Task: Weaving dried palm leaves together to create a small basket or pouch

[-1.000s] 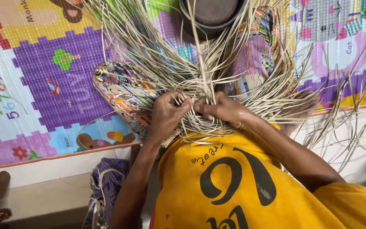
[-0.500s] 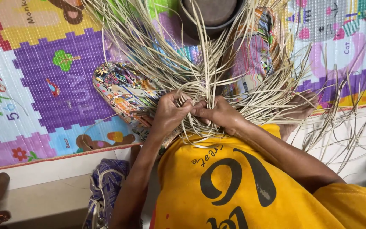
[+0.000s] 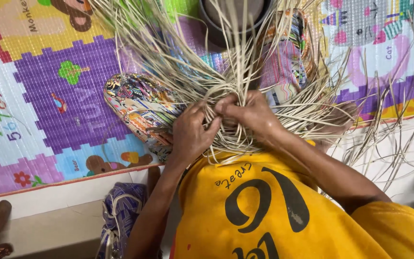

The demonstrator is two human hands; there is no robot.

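Both hands are buried in the pale straw strands (image 3: 226, 86) at centre frame: left hand (image 3: 192, 134) and right hand (image 3: 250, 115), each grip clamped on strands. Strands fan toward twelve o'clock over the colourful play mat (image 3: 49, 96); a patterned cushion (image 3: 140, 105) lies at nine o'clock.

We are seeing a colourful foam play mat (image 3: 49, 86) covering the floor. A pale tiled floor (image 3: 49, 201) is showing at its edge, evenly lit.
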